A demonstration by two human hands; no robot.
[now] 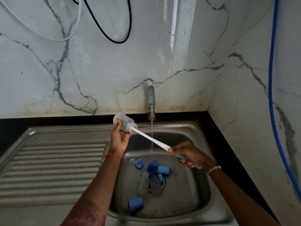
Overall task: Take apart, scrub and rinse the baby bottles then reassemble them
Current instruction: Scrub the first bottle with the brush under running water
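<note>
My left hand (120, 139) grips a clear baby bottle (122, 121), held on its side above the sink's left rim. A white bottle brush (151, 139) is pushed into the bottle's mouth. My right hand (189, 154) grips the brush by its grey handle, over the basin. Water runs from the tap (151, 97) down past the brush shaft. On the basin floor lie several blue caps and collars (163, 169) and clear bottle parts (154, 182) around the drain. One blue cap (135, 204) lies apart near the front.
The steel sink (202, 190) has a ribbed draining board (53, 167) on the left. Marble walls close the back and right. A blue hose (271, 95) hangs down the right wall. Black and white cables loop at the top left.
</note>
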